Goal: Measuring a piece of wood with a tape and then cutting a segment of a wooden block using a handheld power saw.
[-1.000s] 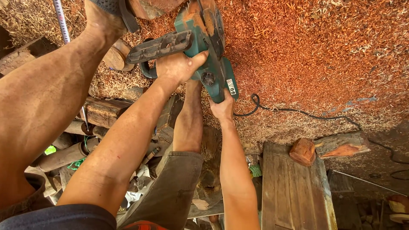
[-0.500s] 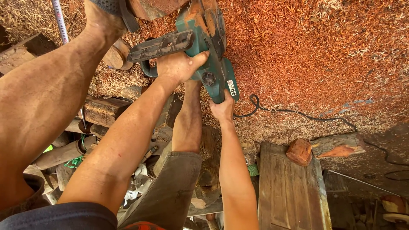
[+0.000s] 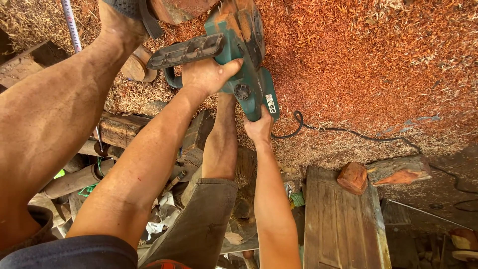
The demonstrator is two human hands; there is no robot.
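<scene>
A green electric chainsaw (image 3: 249, 55) covered in sawdust points away from me at the top middle. My left hand (image 3: 206, 74) grips its front handle below the black hand guard (image 3: 185, 50). My right hand (image 3: 259, 127) is closed around the rear grip. The saw's front end meets a reddish log (image 3: 172, 10) at the top edge. My left foot in a sandal (image 3: 127, 15) rests on that log. My right leg (image 3: 219, 144) stands on the logs below the saw.
Red-orange sawdust (image 3: 368, 65) carpets the ground to the right. A black power cord (image 3: 348, 132) trails off rightward. A wooden board (image 3: 338, 224) with wood chunks (image 3: 353, 177) lies lower right. Logs (image 3: 119, 129) and scraps crowd the lower left. A tape measure (image 3: 69, 25) hangs top left.
</scene>
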